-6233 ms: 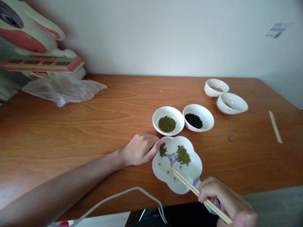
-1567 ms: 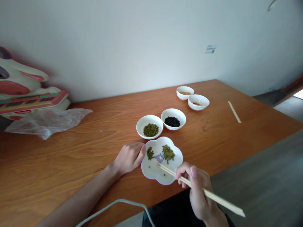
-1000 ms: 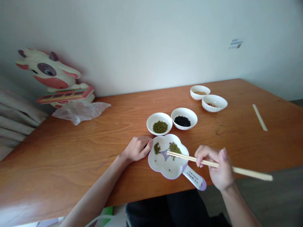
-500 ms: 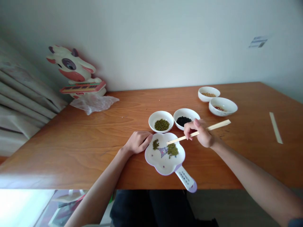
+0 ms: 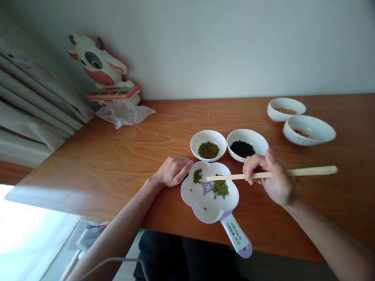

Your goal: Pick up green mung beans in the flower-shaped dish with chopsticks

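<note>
My right hand [image 5: 271,175] is closed around a pair of pale wooden chopsticks [image 5: 310,171]. They lie almost level, tips together above the flower-shaped white dish [image 5: 211,212], which has a lilac rim and a handle. Two clusters of mung beans [image 5: 220,188] sit in that dish, the larger right of a cartoon print, plus a few tiny dark spots. No bean shows between the chopstick tips. Fingers curled, my left hand [image 5: 175,171] rests at the dish's upper left rim, the thumb against it. Just behind stand a bowl of mung beans [image 5: 208,150] and a bowl of black beans [image 5: 242,148].
Farther right are a bowl with yellowish grains [image 5: 284,110] and a bowl with reddish-brown bits [image 5: 303,133]. A cow-shaped toy keyboard [image 5: 113,93] leans by the wall with a clear plastic bag [image 5: 124,115] before it. The dish's handle overhangs the table's front edge.
The view has shifted, so most things appear displaced and larger. The chopsticks have swung from a slant to nearly level, still over the dish. My left hand stays at the rim.
</note>
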`<state>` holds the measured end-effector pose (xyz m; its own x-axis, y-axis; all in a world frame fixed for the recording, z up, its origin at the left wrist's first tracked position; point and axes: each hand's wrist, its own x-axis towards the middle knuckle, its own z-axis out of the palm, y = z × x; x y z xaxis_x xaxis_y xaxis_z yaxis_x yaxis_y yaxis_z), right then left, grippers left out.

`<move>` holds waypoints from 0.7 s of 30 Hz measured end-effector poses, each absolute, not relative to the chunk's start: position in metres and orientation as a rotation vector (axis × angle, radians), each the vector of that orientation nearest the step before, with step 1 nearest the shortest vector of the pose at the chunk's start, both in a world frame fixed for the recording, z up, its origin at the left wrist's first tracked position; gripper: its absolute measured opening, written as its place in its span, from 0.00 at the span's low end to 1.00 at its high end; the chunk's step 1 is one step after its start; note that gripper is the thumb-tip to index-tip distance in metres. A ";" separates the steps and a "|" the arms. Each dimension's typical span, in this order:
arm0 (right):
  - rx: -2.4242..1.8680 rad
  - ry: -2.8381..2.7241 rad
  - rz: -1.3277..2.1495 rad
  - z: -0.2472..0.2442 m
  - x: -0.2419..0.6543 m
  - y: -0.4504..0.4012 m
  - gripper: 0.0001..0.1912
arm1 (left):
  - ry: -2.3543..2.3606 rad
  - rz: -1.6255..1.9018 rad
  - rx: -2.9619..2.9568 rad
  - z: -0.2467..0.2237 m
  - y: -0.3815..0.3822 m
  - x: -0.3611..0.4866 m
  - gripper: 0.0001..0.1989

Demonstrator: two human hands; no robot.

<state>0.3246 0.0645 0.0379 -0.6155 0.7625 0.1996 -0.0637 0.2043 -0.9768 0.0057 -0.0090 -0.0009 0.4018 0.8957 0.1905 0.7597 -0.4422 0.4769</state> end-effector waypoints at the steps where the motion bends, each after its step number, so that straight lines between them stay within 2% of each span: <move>1: -0.676 -1.776 1.494 0.038 0.324 0.065 0.39 | 1.445 0.615 2.340 0.000 -0.009 0.006 0.22; 21: -0.770 -1.827 1.449 0.041 0.329 0.069 0.41 | 1.423 0.615 2.278 0.007 -0.006 0.010 0.23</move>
<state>0.3291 0.0686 0.0408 -0.5995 0.7875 0.1427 0.0403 0.2078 -0.9773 0.0097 -0.0063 0.0073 0.3905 0.9064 0.1609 0.7383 -0.4128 0.5333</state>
